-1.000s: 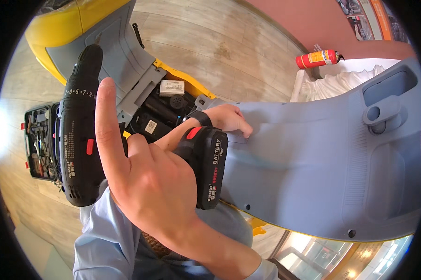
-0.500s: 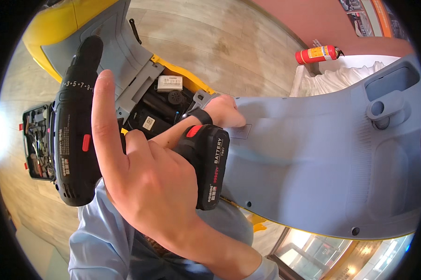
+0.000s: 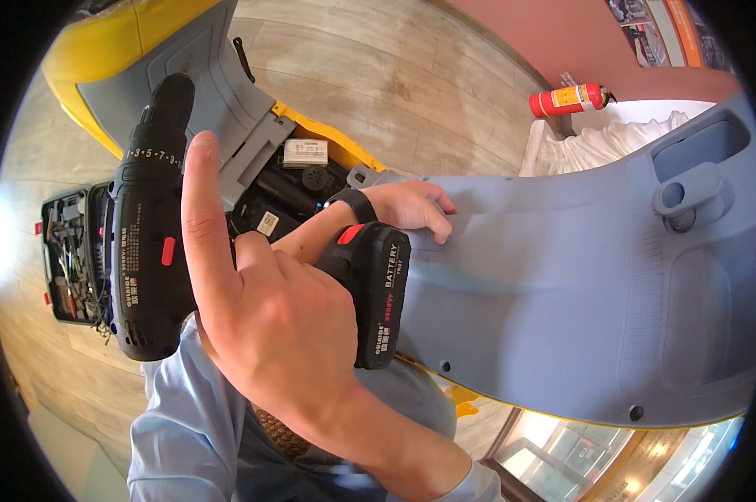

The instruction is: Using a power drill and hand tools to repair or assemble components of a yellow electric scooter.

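The right hand [image 3: 286, 322] grips a drill [image 3: 148, 259] at nine o'clock, white lettering on body and battery [image 3: 384, 301]; the left hand [image 3: 405, 209] curls over the three-o'clock grey panel [image 3: 545, 284], pinching or not, I cannot tell.

I see a black drill [image 3: 156, 243] with red accents, held aloft, nose toward the top of my view, battery block [image 3: 384, 301] to the right. I've also got a long curved grey plastic panel [image 3: 545, 276], right of it, broad face showing.
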`<state>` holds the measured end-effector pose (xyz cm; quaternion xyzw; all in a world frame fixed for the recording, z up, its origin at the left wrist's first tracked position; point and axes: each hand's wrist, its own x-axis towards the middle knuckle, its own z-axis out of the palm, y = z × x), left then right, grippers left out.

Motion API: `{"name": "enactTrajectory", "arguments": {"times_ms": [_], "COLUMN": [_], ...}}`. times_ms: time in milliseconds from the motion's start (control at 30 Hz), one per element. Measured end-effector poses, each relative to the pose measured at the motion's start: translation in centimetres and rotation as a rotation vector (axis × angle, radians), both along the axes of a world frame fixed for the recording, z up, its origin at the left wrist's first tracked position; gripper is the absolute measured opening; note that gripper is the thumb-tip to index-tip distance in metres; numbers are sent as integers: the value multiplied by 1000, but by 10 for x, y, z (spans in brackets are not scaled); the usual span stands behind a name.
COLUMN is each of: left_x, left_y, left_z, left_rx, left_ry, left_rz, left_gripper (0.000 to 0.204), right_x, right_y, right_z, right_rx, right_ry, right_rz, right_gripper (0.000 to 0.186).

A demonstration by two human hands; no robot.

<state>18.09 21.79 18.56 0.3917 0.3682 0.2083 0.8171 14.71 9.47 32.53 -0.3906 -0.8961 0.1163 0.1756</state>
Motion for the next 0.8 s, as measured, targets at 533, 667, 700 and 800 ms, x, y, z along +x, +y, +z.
{"name": "enactTrajectory", "arguments": {"times_ms": [533,667,700,800], "left_x": [12,-4,-8,-5], "left_y": [-5,-2,-3,2], "left_z": [16,2,-2,5], "left_rx": [77,312,296,252], "left_ry": [161,424,430,227], "left_rz": [84,108,90,-4], "left_gripper": [31,25,24,24], "right_x": [-3,-3,-1,4], "right_y": [3,4,5,8], "right_z": [4,4,5,-1], "right_rx": [120,62,-4,-78], "right_ry": [-33,43,48,0], "right_rz": [-28,-14,-6,-35], "right_gripper": [72,74,75,76]}}
